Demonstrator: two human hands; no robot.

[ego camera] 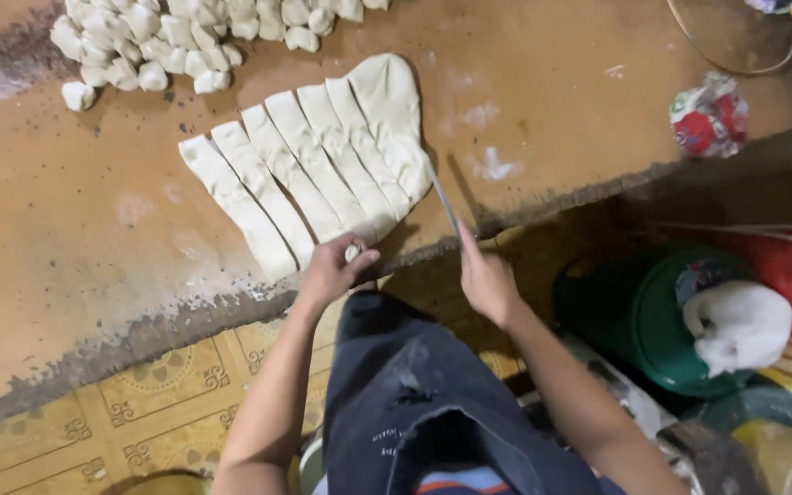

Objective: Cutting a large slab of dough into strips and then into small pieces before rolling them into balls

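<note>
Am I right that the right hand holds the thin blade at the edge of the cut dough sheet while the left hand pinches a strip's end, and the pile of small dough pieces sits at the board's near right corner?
Not quite. The right hand does hold the blade beside the dough sheet, and the left hand pinches a strip end, but the head view shows the pile of small pieces at the far left.

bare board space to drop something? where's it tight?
Bare: the board left of the dough strips, below the dough pieces; also between strips and crumpled wrapper. Crowded: near edge, where left hand and right hand with blade work.
</note>
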